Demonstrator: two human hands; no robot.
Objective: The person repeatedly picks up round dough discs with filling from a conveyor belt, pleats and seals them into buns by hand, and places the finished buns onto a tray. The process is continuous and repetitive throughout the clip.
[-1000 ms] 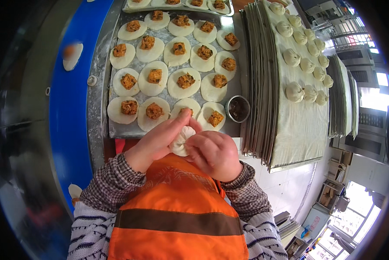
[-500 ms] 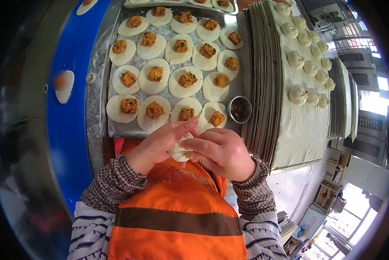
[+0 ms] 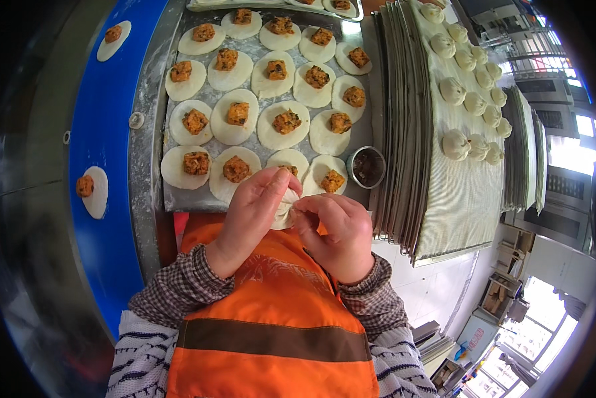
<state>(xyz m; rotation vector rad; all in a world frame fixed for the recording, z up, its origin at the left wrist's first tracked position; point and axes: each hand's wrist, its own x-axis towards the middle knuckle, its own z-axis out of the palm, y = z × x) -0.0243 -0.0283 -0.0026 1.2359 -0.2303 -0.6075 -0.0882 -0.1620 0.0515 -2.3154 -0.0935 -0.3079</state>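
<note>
The left hand curls its fingers almost closed around a pale dough wrapper, cupping it from the left with the fingertips pressed against its upper edge. The right hand meets it from the right, its fingers bent tight and pinching the wrapper's rim, so that only a small wedge of white dough shows between the two hands. Whether filling sits inside cannot be told, since the fingers cover it. The wrapper is held just above the near edge of a floured metal tray, in front of the person's orange vest. On the tray, beyond the hands, lie rows of round flat wrappers, each topped with a lump of orange-brown filling, the nearest ones partly hidden behind the fingertips. A small metal bowl of dark filling stands just right of the near row, close to the right hand. Farther right, a stack of cloth-covered trays carries finished pleated buns along its far side. To the left, a blue belt bears two more filled wrappers, well apart from the hands.
</note>
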